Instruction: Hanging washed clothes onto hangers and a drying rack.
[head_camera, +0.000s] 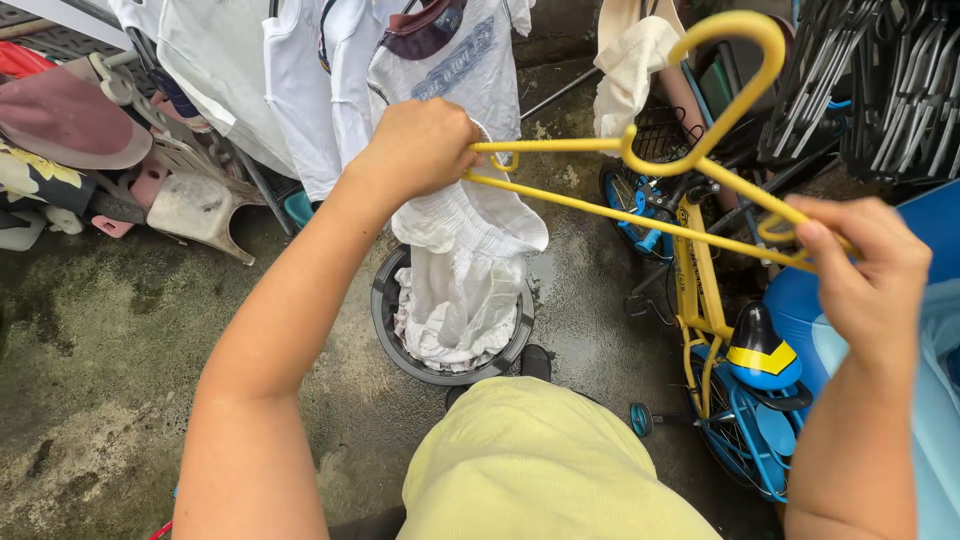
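I hold a yellow plastic hanger (640, 150) level between both hands, its hook pointing up. My left hand (420, 145) grips the hanger's left end together with a white garment (465, 240) that hangs down from it. The garment's lower part rests in a round dark basket (383, 310) of white laundry on the ground. My right hand (865, 270) pinches the hanger's right end.
White shirts (300, 80) hang on a line ahead. A small yellow and blue bicycle (730, 350) stands to the right. Dark hangers (880, 80) cluster at top right. Sandals and clutter (190, 200) lie at left on wet concrete.
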